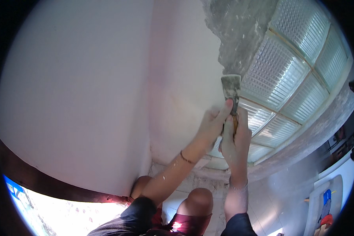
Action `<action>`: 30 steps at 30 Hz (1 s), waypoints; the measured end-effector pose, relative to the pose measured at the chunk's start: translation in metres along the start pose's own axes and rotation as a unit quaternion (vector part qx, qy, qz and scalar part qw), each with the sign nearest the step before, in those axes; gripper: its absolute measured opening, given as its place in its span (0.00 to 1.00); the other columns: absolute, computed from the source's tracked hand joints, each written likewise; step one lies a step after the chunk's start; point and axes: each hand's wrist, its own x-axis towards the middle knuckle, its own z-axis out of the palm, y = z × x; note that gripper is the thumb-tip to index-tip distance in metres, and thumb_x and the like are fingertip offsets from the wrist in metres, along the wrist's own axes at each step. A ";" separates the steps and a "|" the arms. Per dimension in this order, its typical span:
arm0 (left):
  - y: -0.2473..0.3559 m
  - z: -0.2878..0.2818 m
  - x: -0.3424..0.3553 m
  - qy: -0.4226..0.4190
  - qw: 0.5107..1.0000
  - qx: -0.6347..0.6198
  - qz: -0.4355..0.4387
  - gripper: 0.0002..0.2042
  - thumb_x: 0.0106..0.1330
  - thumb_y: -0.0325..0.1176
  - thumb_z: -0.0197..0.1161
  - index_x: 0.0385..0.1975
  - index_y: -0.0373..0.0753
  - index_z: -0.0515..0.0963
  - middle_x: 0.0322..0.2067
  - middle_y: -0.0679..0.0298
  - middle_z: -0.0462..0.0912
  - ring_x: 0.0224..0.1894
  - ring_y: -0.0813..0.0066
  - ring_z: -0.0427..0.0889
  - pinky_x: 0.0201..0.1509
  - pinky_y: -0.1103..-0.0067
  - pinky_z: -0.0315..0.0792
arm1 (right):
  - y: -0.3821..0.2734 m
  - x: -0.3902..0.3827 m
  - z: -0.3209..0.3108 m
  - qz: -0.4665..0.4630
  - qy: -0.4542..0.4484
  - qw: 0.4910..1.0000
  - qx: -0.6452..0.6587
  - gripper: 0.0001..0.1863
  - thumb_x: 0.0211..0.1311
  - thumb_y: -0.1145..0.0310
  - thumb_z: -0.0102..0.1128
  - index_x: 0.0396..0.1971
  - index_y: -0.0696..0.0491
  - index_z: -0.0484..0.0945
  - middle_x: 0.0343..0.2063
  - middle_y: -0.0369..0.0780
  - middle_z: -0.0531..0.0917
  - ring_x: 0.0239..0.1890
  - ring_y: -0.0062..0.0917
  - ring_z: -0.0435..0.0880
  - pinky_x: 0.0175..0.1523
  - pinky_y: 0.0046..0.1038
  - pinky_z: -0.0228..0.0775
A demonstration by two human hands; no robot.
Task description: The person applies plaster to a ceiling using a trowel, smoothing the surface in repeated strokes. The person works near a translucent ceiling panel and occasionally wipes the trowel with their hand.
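Observation:
A putty knife (231, 87) with a wide, smeared metal blade points up the wall, and its blade edge meets the lower end of a rough grey patch (242, 43). My right hand (236, 137) is closed round its handle, of which a yellowish-brown bit shows between the fingers. From the left, my left hand (215, 122) also grips the tool, its thumb pressed on the base of the blade; its other fingers are partly hidden and slightly blurred. Smooth white wall surface (188, 59) borders the grey patch on the left.
Glass blocks (277, 72) with pale joints fill the wall right of the blade. A wall corner runs down on the left beside a broad white wall (74, 86). My bent knees (200, 200) are below. At lower right, a pale tray-like surface (316, 200) carries blue and red things.

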 end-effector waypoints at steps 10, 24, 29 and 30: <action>0.003 0.001 0.004 -0.015 1.000 -0.026 0.006 0.21 0.75 0.55 0.59 0.28 0.44 0.82 0.26 0.74 0.80 0.27 0.89 0.75 0.30 0.84 0.71 | -0.004 0.004 0.003 0.021 -0.009 1.000 -0.012 0.12 0.77 0.70 0.48 0.56 0.55 0.70 0.30 0.52 0.83 0.32 0.48 0.87 0.37 0.40 0.75; 0.006 0.001 0.007 0.006 1.000 0.002 0.021 0.23 0.74 0.57 0.60 0.28 0.43 0.82 0.25 0.75 0.79 0.26 0.89 0.75 0.28 0.86 0.69 | 0.002 0.009 0.003 0.020 -0.008 0.999 0.024 0.11 0.77 0.70 0.49 0.53 0.57 0.71 0.31 0.52 0.83 0.30 0.45 0.86 0.36 0.37 0.74; 0.006 0.006 0.012 0.034 0.998 0.009 -0.052 0.23 0.75 0.57 0.59 0.29 0.42 0.81 0.26 0.74 0.79 0.27 0.89 0.74 0.30 0.85 0.69 | -0.003 0.013 0.000 0.002 -0.010 1.000 0.029 0.11 0.76 0.71 0.49 0.53 0.57 0.71 0.30 0.53 0.83 0.30 0.48 0.86 0.35 0.39 0.74; 0.008 0.007 0.013 0.029 0.999 0.007 0.013 0.23 0.75 0.57 0.59 0.29 0.42 0.81 0.26 0.74 0.79 0.27 0.89 0.74 0.30 0.85 0.70 | -0.005 0.014 -0.001 -0.003 -0.008 1.000 0.029 0.11 0.76 0.71 0.49 0.53 0.57 0.71 0.30 0.53 0.83 0.30 0.49 0.86 0.35 0.39 0.74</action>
